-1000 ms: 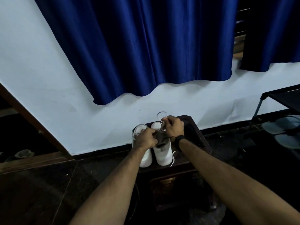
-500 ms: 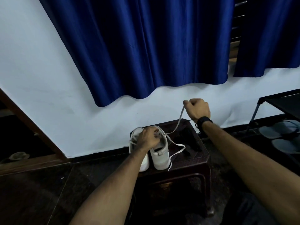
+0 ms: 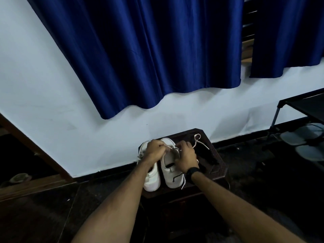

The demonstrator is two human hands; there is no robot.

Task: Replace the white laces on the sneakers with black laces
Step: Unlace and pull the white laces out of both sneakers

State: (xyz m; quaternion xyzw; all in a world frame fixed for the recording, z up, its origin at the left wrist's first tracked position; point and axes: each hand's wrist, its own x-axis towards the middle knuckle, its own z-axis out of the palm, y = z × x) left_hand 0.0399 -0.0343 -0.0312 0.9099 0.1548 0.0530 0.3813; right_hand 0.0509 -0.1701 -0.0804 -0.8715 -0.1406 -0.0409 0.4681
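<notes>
Two white sneakers stand side by side on a dark stool [image 3: 217,165], toes toward me. My left hand [image 3: 155,149] rests closed over the top of the right sneaker [image 3: 171,174], pinching its white lace [image 3: 199,140] near the eyelets. My right hand [image 3: 185,156] is at the same sneaker's tongue, fingers bent on the lace there. The loose end of the white lace loops across the stool behind my right hand. The left sneaker [image 3: 152,179] keeps its white lace. A dark strip, perhaps a black lace [image 3: 208,156], lies on the stool to the right.
A white wall with a blue curtain [image 3: 149,50] stands right behind the stool. A black shoe rack [image 3: 298,106] with grey slippers [image 3: 298,137] is at the right. A wooden door frame [image 3: 26,142] runs along the left. The floor is dark.
My right hand, which had pulled the white lace up and to the right, has come back down to the right sneaker's tongue. The pulled lace now lies slack on the stool.
</notes>
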